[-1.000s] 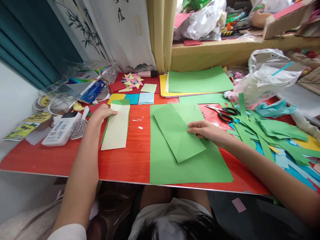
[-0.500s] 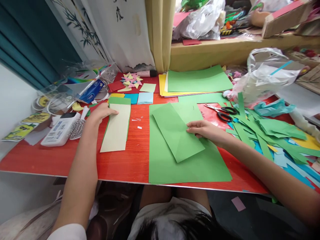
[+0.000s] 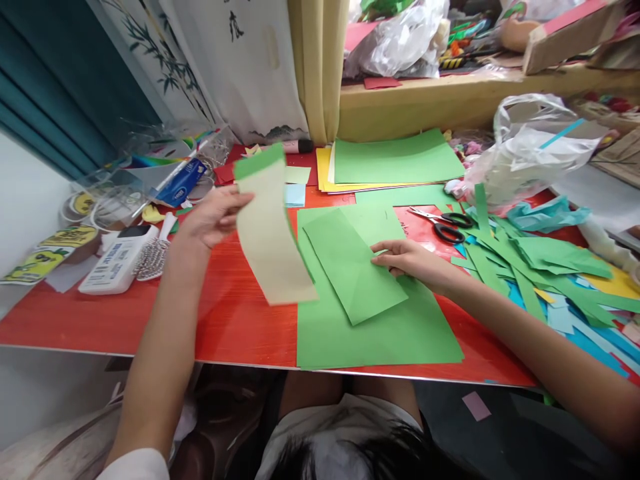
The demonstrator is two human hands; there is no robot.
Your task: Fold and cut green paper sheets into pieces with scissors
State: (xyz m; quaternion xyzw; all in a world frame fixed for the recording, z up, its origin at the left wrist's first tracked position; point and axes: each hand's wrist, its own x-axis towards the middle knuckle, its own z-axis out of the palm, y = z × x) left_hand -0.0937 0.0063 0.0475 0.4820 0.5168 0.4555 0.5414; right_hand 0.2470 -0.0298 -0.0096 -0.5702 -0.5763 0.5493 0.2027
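My left hand pinches a pale cream paper strip with a green strip behind it and holds both lifted above the red table. The strip hangs over the left edge of a large green sheet. My right hand rests with curled fingers on the right edge of a smaller folded green paper that lies tilted on the large sheet.
Black-handled scissors lie right of the sheets, beside a heap of green and blue paper strips. A stack of green and yellow sheets sits at the back. A calculator, a brush and clutter fill the left side. A plastic bag stands at right.
My left hand has lifted the cream and green strips off the table and swung them right, over the large green sheet's edge. My right hand has stayed on the folded paper.
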